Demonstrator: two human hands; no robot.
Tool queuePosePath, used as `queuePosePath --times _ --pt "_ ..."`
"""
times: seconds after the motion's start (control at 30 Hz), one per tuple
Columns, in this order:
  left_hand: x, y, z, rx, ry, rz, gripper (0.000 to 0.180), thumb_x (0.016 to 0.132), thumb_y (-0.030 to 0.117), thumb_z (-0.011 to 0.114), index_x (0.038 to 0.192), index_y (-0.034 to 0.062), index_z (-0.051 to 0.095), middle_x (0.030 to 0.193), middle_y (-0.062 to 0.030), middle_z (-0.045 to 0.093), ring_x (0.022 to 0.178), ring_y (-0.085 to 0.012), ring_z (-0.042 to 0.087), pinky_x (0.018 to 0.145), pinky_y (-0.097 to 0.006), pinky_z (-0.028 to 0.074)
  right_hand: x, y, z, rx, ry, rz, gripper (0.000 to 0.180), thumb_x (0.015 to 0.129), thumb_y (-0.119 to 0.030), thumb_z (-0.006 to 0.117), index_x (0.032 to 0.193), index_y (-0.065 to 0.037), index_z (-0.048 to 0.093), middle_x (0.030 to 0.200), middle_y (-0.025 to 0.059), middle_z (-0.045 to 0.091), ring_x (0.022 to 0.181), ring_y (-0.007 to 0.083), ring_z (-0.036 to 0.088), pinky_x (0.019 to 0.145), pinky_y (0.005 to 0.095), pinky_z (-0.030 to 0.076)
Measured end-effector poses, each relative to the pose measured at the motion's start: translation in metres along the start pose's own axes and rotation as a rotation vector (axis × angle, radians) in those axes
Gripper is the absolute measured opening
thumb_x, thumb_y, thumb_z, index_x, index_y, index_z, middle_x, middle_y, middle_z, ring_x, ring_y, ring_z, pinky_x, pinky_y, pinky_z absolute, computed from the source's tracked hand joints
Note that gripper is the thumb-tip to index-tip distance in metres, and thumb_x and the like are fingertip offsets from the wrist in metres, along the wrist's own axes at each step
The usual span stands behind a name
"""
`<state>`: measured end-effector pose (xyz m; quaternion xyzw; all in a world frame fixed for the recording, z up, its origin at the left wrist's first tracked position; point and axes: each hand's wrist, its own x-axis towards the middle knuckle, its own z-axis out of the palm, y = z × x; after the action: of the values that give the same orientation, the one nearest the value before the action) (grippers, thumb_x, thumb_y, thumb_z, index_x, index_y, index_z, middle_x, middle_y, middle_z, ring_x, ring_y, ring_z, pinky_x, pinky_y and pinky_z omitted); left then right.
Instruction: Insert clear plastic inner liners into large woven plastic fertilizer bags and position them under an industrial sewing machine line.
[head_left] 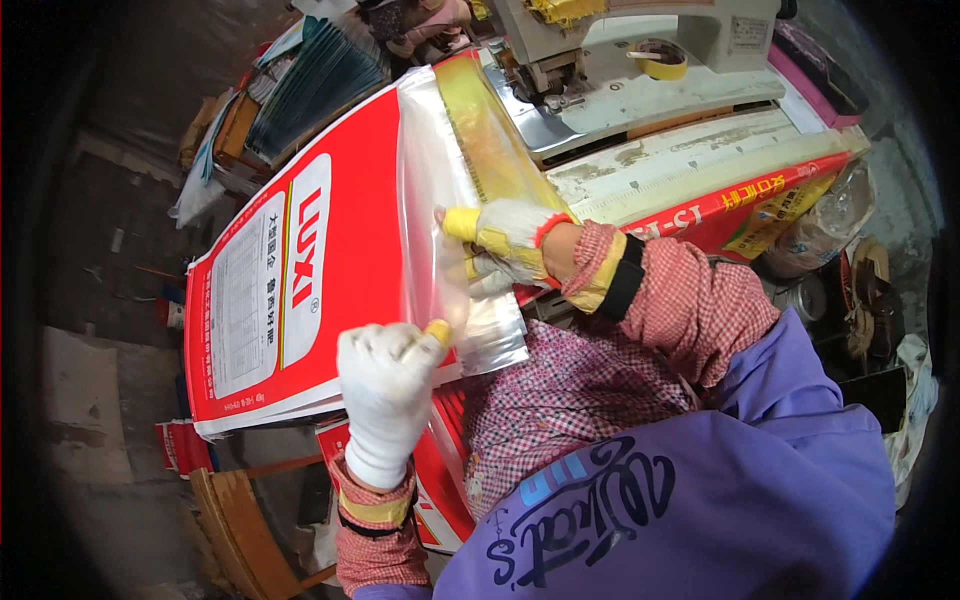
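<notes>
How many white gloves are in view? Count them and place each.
2: one white glove on the left hand, at the red bag; a second glove on the right hand, nearer the sewing machine. Others may be hidden.

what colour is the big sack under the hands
Mostly red, with a white panel; the sack shows best in the head view.

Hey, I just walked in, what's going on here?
A person in white gloves is handling a red-and-white printed sack with clear plastic film along its edge. The left hand is at the sack's near edge, and the right hand is on the film farther up. Their exact grip is hard to tell. The sack lies beside a sewing machine, which has a tape roll on its bed.
</notes>
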<state>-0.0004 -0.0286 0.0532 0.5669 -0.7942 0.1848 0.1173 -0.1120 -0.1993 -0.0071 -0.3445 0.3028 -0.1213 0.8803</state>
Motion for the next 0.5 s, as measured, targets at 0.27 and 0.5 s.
queuePosePath --times 0.27,0.5 --pt "-0.004 -0.014 0.010 -0.138 -0.163 0.131 0.021 0.064 0.016 0.067 0.083 0.0132 0.060 0.069 -0.0012 0.052 0.068 -0.0190 0.053 0.063 -0.034 0.041 0.031 0.007 0.002 -0.262 0.039 -0.041 0.029 0.082 -0.030 0.061 0.090 -0.002 0.059 0.079 0.0085 0.064 0.058 0.0145 0.058 0.052 0.0307 0.051" --pt "0.025 -0.058 0.030 -0.974 0.081 -0.880 0.020 0.081 0.013 0.062 0.093 -0.0032 0.059 0.080 -0.0020 0.060 0.072 -0.0073 0.053 0.066 -0.019 0.043 0.046 -0.009 0.061 -1.441 0.182 -0.736 0.052 0.078 -0.054 0.049 0.089 -0.005 0.064 0.079 0.0184 0.063 0.071 0.0331 0.062 0.064 0.0396 0.048"
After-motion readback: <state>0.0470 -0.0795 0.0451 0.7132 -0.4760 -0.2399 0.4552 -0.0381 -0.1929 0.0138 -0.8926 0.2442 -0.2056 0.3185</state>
